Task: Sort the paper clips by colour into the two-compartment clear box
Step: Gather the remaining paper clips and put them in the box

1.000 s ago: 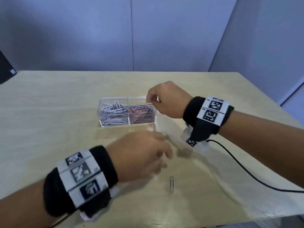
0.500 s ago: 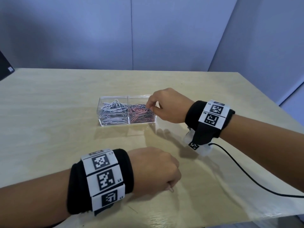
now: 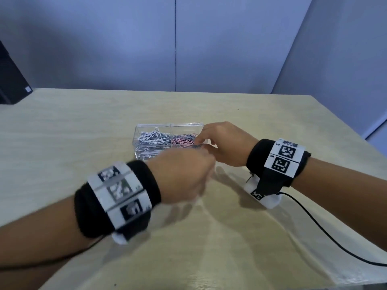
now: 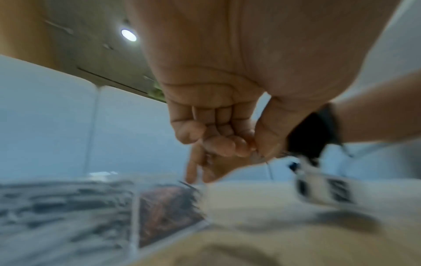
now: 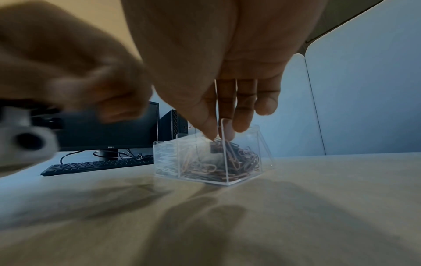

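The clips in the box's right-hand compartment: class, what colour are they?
Pink clips, with a few darker ones mixed in. The head view shows them best.

I see even, dim bluish light; a ceiling lamp (image 4: 128, 35) glares above. My left hand (image 3: 184, 174) smears with motion blur. Soft shadows and sheen cross the surface (image 3: 240, 237); wrist views bend at edges.

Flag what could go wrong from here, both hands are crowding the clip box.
1. The left hand comes in blurred beside the right hand at the clear box; a bump could shift the box.
2. The left fingers pinch something thin, possibly a clip; over the pink clips it could fall in the wrong half.
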Available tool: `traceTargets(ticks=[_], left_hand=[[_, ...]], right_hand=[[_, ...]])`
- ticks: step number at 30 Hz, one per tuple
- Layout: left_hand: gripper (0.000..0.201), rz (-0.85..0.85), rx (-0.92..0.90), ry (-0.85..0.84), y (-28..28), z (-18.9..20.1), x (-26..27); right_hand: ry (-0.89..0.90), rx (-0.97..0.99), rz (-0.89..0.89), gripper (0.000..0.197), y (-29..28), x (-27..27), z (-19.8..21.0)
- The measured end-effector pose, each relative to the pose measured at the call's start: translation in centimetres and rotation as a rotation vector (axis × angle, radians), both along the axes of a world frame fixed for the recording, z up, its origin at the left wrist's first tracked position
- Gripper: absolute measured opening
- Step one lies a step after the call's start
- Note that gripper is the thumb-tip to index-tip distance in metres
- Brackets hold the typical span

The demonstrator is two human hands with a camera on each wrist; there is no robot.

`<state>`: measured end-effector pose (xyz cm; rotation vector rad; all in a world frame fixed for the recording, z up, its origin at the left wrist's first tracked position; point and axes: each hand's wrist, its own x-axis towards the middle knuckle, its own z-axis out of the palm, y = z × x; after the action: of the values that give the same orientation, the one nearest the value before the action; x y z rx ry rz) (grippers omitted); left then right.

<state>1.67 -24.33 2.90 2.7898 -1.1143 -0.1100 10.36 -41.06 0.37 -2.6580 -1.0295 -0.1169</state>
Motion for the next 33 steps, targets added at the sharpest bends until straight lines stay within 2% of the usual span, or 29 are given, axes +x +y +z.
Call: traceTargets(ticks=[3,5,9,12,14,16,18,20,22,25,29,31,33], left_hand=[[0.009,0.218,-0.145,-0.062,1.8,2.0,4.1],[0.009,0.297,-0.165,-0.081,2.5,2.3,6.6],[0.012,0.374,-0.072,-0.036,2.6,1.0,9.1],[0.015,0.389,-0.025,-0.021,2.5,0.0,9.4],[0.016,0.398,-0.047,-0.073,3.0,-0.1,9.2],[0.028,0.411,-0.088,-0.112,4.4,0.1,8.9],[0.062,0.446,-0.047,-0.063,6.3,0.6,8.7],[0.095,0.503,0.089,0.036,8.3,0.8,8.7],[0.105,0.537,0.181,0.123,9.6,0.5,8.7],[0.103,0.55,0.133,0.157,10.2,0.0,8.6],[0.1,0.555,0.076,0.157,10.1,0.2,8.4],[0.1,0.559,0.07,0.16,10.2,0.3,8.4],[0.099,0.557,0.07,0.151,10.2,0.3,8.4]], right_hand=[[-0.028,0.018,-0.011,0.023,0.1,-0.2,0.0],[-0.052,0.024,-0.012,0.025,0.2,-0.1,-0.1],[-0.099,0.057,0.022,0.024,0.1,-0.1,-0.2],[-0.124,0.14,-0.069,0.026,-0.2,-0.2,-0.3],[-0.096,0.171,-0.173,0.031,-0.5,0.2,-0.2],[0.007,0.15,-0.303,0.035,-0.6,0.8,0.2],[0.185,0.157,-0.413,0.036,-0.7,2.0,0.5],[0.454,0.301,-0.479,0.042,-0.5,3.2,0.4],[0.728,0.475,-0.537,0.04,0.2,3.9,0.4],[0.878,0.544,-0.585,0.038,1.2,4.7,0.5],[0.864,0.681,-0.598,0.021,2.1,5.3,0.5],[0.743,0.738,-0.568,0.016,2.3,5.4,0.8],[0.602,0.709,-0.501,0.015,2.1,5.3,1.1]])
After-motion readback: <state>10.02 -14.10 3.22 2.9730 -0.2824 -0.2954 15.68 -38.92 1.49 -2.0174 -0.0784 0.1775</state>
